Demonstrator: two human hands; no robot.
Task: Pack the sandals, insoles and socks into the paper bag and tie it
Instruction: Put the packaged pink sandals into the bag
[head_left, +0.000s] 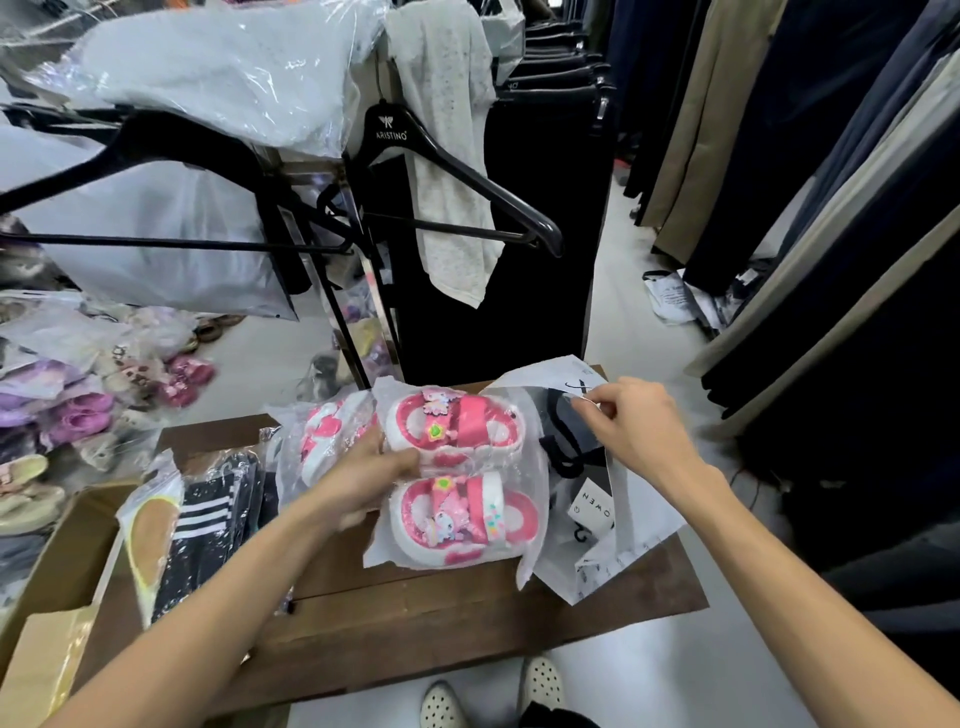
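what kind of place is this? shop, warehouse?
Likely a clothing shop's stock or packing area: trousers on racks, a branded black hanger, and bagged children's shoes piled on the floor beside a cardboard packing surface.

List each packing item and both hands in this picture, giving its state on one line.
left hand: gripping the wrapped sandals
right hand: pinching the bag's rim
pink sandals: sealed in clear plastic, outside the bag
paper bag: lying on its side, mouth held open, untied
socks: in plastic, unpacked
insoles: in plastic, unpacked
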